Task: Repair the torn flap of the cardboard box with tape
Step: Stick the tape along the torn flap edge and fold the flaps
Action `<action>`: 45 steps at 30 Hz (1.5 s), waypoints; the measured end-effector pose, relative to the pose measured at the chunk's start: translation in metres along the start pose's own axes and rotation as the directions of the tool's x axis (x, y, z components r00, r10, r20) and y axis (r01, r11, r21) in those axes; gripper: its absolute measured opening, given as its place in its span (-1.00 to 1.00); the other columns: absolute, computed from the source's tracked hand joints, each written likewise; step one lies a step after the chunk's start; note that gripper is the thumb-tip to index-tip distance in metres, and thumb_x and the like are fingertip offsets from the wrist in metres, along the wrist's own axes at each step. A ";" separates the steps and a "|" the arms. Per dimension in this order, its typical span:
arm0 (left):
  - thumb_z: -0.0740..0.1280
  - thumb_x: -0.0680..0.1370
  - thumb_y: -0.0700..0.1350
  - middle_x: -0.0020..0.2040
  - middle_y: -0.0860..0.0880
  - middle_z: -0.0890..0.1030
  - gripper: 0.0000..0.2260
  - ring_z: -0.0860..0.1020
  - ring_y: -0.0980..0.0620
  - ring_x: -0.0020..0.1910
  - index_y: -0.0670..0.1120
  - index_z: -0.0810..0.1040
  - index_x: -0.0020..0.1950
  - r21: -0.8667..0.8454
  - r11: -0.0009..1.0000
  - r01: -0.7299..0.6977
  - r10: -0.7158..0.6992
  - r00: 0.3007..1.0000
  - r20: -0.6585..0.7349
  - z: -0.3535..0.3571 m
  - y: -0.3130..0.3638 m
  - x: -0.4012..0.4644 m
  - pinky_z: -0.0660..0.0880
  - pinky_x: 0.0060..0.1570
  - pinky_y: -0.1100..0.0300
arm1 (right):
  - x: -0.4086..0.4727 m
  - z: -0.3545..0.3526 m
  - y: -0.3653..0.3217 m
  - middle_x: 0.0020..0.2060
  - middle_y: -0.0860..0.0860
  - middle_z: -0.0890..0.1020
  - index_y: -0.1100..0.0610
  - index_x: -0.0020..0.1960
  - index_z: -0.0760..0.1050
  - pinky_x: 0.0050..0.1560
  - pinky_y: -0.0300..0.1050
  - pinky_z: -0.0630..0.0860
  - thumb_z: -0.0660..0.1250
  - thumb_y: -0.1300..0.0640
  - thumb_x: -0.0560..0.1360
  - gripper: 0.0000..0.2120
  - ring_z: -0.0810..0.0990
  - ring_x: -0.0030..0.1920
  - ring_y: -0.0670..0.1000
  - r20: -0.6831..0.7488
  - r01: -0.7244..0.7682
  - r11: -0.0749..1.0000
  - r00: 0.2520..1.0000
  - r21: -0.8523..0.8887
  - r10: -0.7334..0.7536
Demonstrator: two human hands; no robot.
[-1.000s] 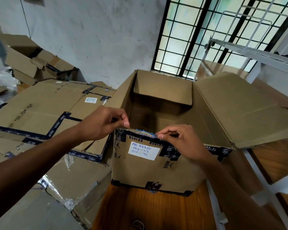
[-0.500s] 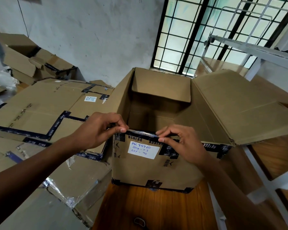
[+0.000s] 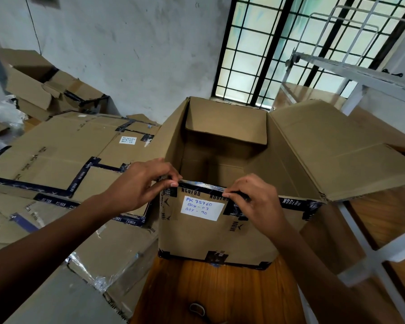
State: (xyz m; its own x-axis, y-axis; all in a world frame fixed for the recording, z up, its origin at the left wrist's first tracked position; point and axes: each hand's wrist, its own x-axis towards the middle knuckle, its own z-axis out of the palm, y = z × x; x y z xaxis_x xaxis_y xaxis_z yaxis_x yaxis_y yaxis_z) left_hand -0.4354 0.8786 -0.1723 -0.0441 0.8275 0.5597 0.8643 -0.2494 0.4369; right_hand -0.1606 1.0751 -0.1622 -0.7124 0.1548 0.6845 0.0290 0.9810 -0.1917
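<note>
The cardboard box [image 3: 220, 235] is standing open on a wooden counter [image 3: 211, 291], its right flap [image 3: 337, 146] folding outward. The person's left hand [image 3: 138, 185] is pinching the near top edge at the left corner, thumb and fingers [image 3: 171, 175] closing on the dark printed tape [image 3: 197, 185] along the rim. The right hand [image 3: 255, 202] is pinching the same taped edge further right, beside a white handwritten label [image 3: 202, 208]. Flattened cartons [image 3: 56, 155] are lying to the left.
</note>
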 end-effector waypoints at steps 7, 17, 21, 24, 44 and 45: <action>0.44 0.66 -0.04 0.25 0.15 0.69 -0.89 0.66 0.17 0.18 0.02 0.70 0.17 0.096 0.992 -0.087 0.085 0.996 0.029 -0.003 -0.003 0.003 0.62 0.26 -0.06 | -0.007 0.001 0.000 -0.05 0.09 0.65 0.26 -0.03 0.67 -0.05 -0.02 0.54 0.53 0.22 0.56 -0.90 0.58 -0.04 0.07 -0.002 0.170 0.965 0.985 -0.198 -0.174; 0.34 0.69 0.05 0.33 -0.02 0.57 -0.79 0.59 0.00 0.22 -0.05 0.68 0.12 0.312 0.926 -0.213 0.213 0.976 0.035 -0.001 -0.010 0.001 0.56 0.18 0.03 | 0.001 -0.003 0.002 0.02 0.12 0.65 0.24 0.04 0.64 -0.03 -0.03 0.50 0.48 0.24 0.58 -0.93 0.54 0.03 0.08 0.159 0.326 0.884 0.944 -0.336 -0.288; 0.32 0.68 0.00 0.31 -0.10 0.59 -0.79 0.60 -0.18 0.22 -0.07 0.63 0.22 0.472 0.837 -0.276 0.267 0.960 0.086 0.006 -0.019 0.000 0.63 0.06 -0.04 | -0.002 -0.001 0.002 0.10 0.14 0.65 0.24 0.12 0.63 0.03 -0.04 0.52 0.51 0.25 0.56 -0.83 0.55 0.10 0.10 0.195 0.339 0.863 0.939 -0.376 -0.284; 0.30 0.66 -0.05 0.28 -0.14 0.63 -0.77 0.60 -0.19 0.21 -0.10 0.64 0.23 0.533 0.770 -0.352 0.324 0.934 0.149 0.005 -0.018 0.002 0.59 0.11 0.02 | -0.003 -0.002 0.001 0.18 0.14 0.62 0.23 0.21 0.59 0.05 -0.06 0.56 0.55 0.25 0.52 -0.70 0.55 0.17 0.10 0.264 0.360 0.843 0.926 -0.400 -0.270; 0.37 0.66 -0.21 0.63 -0.05 0.43 -0.84 0.52 -0.12 0.50 -0.05 0.52 0.23 0.627 0.407 -0.664 0.534 0.730 0.426 -0.009 -0.014 0.016 0.42 0.19 0.01 | 0.036 -0.018 -0.008 0.66 0.03 0.20 0.04 0.36 0.37 0.55 0.24 0.29 0.52 0.19 0.48 -0.47 0.15 0.66 0.23 0.701 0.645 0.682 0.660 -0.345 -0.270; 0.39 0.66 -0.20 0.63 -0.04 0.44 -0.83 0.54 -0.12 0.49 -0.05 0.52 0.22 0.625 0.399 -0.671 0.543 0.722 0.428 -0.009 -0.014 0.016 0.42 0.18 0.02 | 0.036 -0.018 -0.007 0.66 0.04 0.22 0.04 0.35 0.37 0.53 0.24 0.32 0.52 0.20 0.49 -0.48 0.19 0.64 0.23 0.702 0.647 0.681 0.659 -0.343 -0.272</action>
State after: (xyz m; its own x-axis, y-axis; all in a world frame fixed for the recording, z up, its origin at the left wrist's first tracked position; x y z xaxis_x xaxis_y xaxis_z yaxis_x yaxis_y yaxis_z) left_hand -0.4525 0.8908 -0.1634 0.6523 0.6773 0.3401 0.6878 -0.3404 -0.6412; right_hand -0.1737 1.0753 -0.1237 -0.9690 -0.2468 0.0093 -0.2005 0.8082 0.5537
